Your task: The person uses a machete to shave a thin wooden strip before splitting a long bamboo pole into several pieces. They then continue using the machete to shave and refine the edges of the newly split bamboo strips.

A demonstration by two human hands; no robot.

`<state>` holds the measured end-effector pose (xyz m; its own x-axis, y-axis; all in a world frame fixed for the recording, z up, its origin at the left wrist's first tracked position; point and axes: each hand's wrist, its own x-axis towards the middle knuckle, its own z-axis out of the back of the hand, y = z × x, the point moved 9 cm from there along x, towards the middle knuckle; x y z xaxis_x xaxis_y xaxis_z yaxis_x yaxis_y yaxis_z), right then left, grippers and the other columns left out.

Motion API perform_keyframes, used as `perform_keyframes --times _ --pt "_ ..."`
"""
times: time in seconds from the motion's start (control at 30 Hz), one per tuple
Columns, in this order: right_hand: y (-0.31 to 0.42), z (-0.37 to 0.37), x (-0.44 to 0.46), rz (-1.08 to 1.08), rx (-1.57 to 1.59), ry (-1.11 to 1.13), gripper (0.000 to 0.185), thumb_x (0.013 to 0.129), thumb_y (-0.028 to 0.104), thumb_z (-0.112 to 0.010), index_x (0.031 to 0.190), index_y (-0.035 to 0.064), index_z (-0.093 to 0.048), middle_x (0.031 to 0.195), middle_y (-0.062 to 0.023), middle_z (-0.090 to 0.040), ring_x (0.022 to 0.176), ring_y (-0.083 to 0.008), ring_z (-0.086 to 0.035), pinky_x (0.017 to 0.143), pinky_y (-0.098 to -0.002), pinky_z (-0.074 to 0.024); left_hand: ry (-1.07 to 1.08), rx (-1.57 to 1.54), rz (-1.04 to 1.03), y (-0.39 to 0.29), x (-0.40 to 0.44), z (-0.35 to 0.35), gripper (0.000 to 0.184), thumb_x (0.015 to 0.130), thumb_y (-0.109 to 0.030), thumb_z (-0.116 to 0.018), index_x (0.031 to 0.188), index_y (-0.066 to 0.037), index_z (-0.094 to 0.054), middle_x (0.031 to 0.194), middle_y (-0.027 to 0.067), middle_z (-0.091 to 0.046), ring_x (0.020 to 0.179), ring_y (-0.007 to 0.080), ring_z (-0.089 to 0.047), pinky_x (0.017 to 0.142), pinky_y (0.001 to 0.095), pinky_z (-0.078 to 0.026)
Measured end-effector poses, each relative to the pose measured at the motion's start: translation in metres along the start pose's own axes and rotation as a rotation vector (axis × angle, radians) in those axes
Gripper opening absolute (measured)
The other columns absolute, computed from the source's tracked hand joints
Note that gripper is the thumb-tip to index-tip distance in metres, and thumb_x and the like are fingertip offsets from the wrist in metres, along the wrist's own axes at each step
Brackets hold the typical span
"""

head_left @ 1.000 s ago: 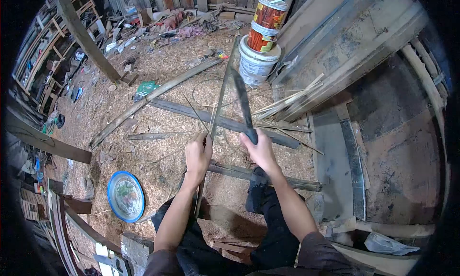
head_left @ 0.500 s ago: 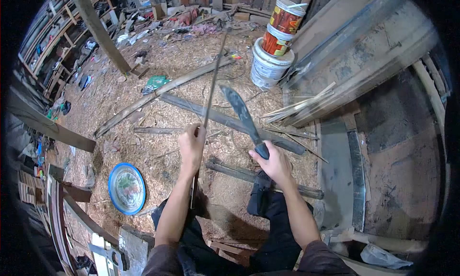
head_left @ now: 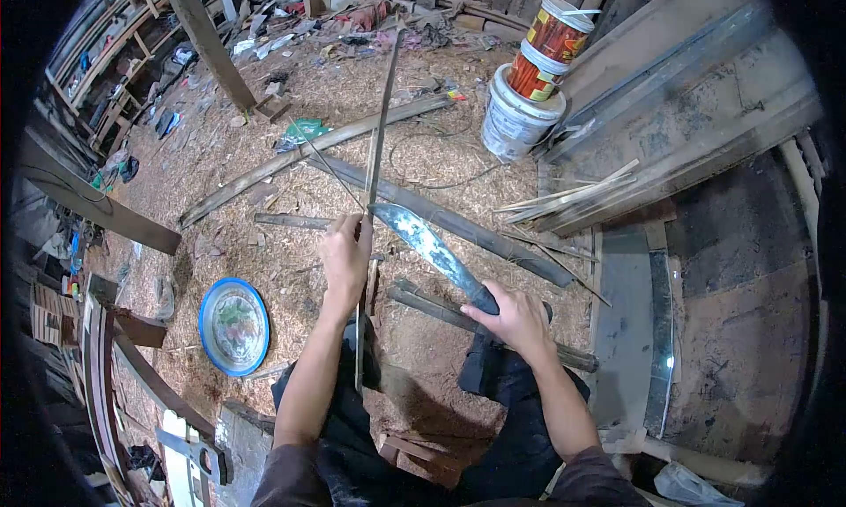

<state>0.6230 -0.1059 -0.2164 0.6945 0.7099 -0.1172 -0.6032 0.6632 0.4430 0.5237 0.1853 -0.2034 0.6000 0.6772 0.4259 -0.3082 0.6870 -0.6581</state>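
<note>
My left hand [head_left: 345, 259] is closed around a long, thin strip [head_left: 381, 128], which looks like wood or bamboo. The strip stands roughly lengthwise in view, its far end high up and its lower end between my legs. In my right hand [head_left: 515, 320] is the dark handle of a machete [head_left: 429, 245]. Its broad, worn blade points up and left, and the tip meets or nearly meets the strip just above my left hand; whether they touch I cannot tell. A short wooden pole [head_left: 432, 303] lies on the ground near my right foot.
Wooden beams [head_left: 441, 209] lie across the shaving-covered ground ahead. A blue-rimmed basin [head_left: 233, 326] sits at left, near a handsaw [head_left: 196, 454]. Stacked buckets [head_left: 522, 111] stand at the back right, beside leaning boards [head_left: 687, 146] and thin split strips [head_left: 577, 196].
The machete has swung down and left, bringing its tip from apart to the strip. My left hand still grips the strip, and the whole view has shifted slightly.
</note>
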Motion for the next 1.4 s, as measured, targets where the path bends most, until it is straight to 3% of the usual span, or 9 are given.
perform_keyframes --times 0.53,0.73,0.8,0.9,1.13,1.2,1.23,1.33,1.4 --pt "0.003 -0.003 0.02 -0.013 -0.052 -0.098 0.057 0.088 0.058 -0.071 0.124 0.0136 -0.069 0.085 -0.0189 -0.075 0.081 -0.0381 -0.074 0.069 -0.0489 -0.0553 0.1 0.143 -0.165 -0.024 -0.016 -0.024 0.008 0.095 -0.008 -0.063 0.093 -0.001 -0.067 0.086 0.0187 -0.067 0.074 0.0392 -0.068 0.064 0.0481 -0.054" --pt "0.006 -0.009 0.03 -0.051 -0.063 -0.117 0.056 0.088 0.051 -0.075 0.127 0.0116 -0.067 0.086 -0.0206 -0.074 0.08 -0.0395 -0.073 0.068 -0.0493 -0.0541 0.083 0.046 -0.101 -0.029 -0.012 -0.021 0.009 0.096 -0.006 -0.062 0.091 0.0 -0.066 0.084 0.0212 -0.066 0.071 0.0413 -0.067 0.061 0.049 -0.053" --pt "0.008 -0.007 0.037 -0.046 -0.071 -0.151 0.055 0.089 0.049 -0.076 0.128 0.0112 -0.066 0.085 -0.0213 -0.074 0.077 -0.0401 -0.073 0.066 -0.0492 -0.054 0.238 -0.103 0.087 -0.022 -0.021 -0.035 0.009 0.095 -0.004 -0.063 0.089 0.002 -0.066 0.083 0.0224 -0.066 0.071 0.0418 -0.066 0.061 0.0498 -0.051" --pt "-0.012 0.018 0.061 -0.244 0.143 -0.268 0.055 0.09 0.048 -0.075 0.129 0.0115 -0.064 0.08 -0.0235 -0.072 0.072 -0.0424 -0.071 0.061 -0.0491 -0.0541 0.115 -0.088 -0.071 -0.032 -0.03 -0.037 0.008 0.093 -0.003 -0.064 0.093 0.004 -0.068 0.085 0.0227 -0.068 0.072 0.0414 -0.067 0.062 0.0487 -0.052" --pt "-0.017 0.036 0.037 -0.246 0.193 -0.425 0.046 0.091 0.045 -0.077 0.108 0.0028 -0.068 0.079 -0.0154 -0.072 0.074 -0.0294 -0.072 0.067 -0.0422 -0.0529 0.121 -0.163 -0.007 -0.034 -0.026 -0.037 0.013 0.091 -0.005 -0.069 0.097 0.005 -0.074 0.088 0.0233 -0.072 0.076 0.0393 -0.071 0.068 0.0434 -0.056" --pt "-0.022 0.023 0.045 -0.208 0.499 -0.437 0.04 0.089 0.037 -0.081 0.098 0.0019 -0.065 0.068 -0.0093 -0.063 0.07 -0.0207 -0.067 0.066 -0.0415 -0.0509 0.107 -0.19 0.07 -0.031 -0.027 -0.041 0.015 0.092 -0.008 -0.073 0.1 0.004 -0.077 0.086 0.018 -0.075 0.071 0.0209 -0.072 0.064 0.0322 -0.056" --pt "-0.017 0.022 0.051 -0.108 0.581 -0.493 0.035 0.087 0.028 -0.084 0.095 0.0021 -0.063 0.064 -0.0013 -0.055 0.058 -0.0118 -0.057 0.054 -0.0356 -0.0476 0.105 -0.228 0.029 -0.04 -0.028 -0.043 0.018 0.093 -0.011 -0.074 0.103 0.003 -0.077 0.086 0.0173 -0.076 0.071 0.0185 -0.071 0.064 0.0309 -0.056" --pt "-0.013 0.007 0.063 -0.137 0.839 -0.441 0.037 0.085 0.03 -0.087 0.095 0.0027 -0.064 0.071 -0.0024 -0.062 0.06 -0.0122 -0.061 0.055 -0.0334 -0.0478 0.183 -0.346 0.071 -0.059 -0.034 -0.054 0.019 0.093 -0.013 -0.073 0.101 0.005 -0.076 0.09 0.0223 -0.075 0.077 0.0299 -0.075 0.072 0.037 -0.058" --pt "-0.004 0.001 0.066 -0.186 0.955 -0.357 0.035 0.085 0.024 -0.087 0.097 0.0029 -0.063 0.07 0.0004 -0.061 0.052 -0.0086 -0.057 0.045 -0.0277 -0.0433 0.193 -0.346 0.055 -0.07 -0.038 -0.058 0.021 0.094 -0.014 -0.074 0.103 0.005 -0.076 0.091 0.0215 -0.076 0.078 0.0276 -0.075 0.072 0.0355 -0.058"
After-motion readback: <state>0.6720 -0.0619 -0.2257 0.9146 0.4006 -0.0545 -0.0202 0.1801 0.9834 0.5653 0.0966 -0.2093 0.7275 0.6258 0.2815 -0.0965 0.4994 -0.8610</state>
